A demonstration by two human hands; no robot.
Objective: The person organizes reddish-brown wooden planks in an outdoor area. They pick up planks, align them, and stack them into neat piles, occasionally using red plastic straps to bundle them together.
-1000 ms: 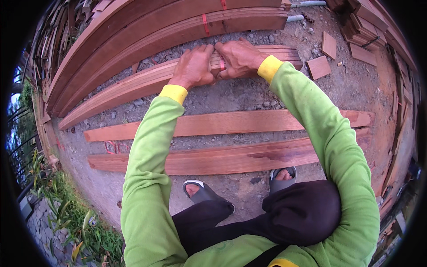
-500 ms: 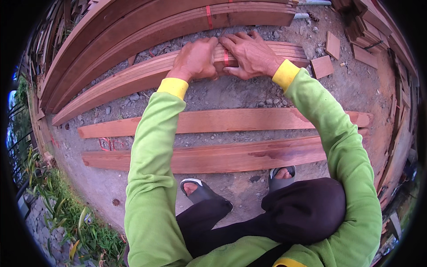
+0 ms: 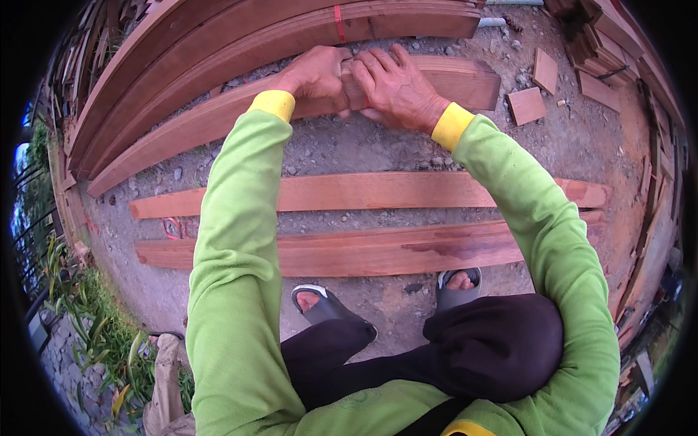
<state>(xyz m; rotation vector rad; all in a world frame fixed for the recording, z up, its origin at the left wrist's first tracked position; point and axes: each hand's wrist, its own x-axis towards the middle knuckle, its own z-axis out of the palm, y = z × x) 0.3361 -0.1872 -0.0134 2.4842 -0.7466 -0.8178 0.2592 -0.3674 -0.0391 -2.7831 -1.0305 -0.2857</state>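
A bundle of reddish-brown wooden planks (image 3: 462, 81) lies across the ground ahead of me, tilted so that a broad face shows. My left hand (image 3: 316, 75) is closed over its middle, fingers curled around the edge. Right beside it, my right hand (image 3: 396, 87) grips the same bundle, with fingers over the top and thumb low on the near side. The hands nearly touch, and they cover the spot where a red strap went round the planks. Nearer to me, two separate planks, a far one (image 3: 378, 190) and a near one (image 3: 349, 254), lie parallel on the ground.
Long stacked planks (image 3: 240, 47), one bundle bound by a red strap (image 3: 339, 23), lie beyond. Square wood offcuts (image 3: 526, 106) sit on gravel to the right, near more stacked timber (image 3: 603, 43). Plants (image 3: 94, 327) edge the left. Beige cloth (image 3: 166, 385), perhaps a trouser leg, shows at lower left.
The held bundle has turned from showing its layered plank edges to showing a broad face. Both hands turned with it, shifting slightly left and away. The beige cloth has come into view.
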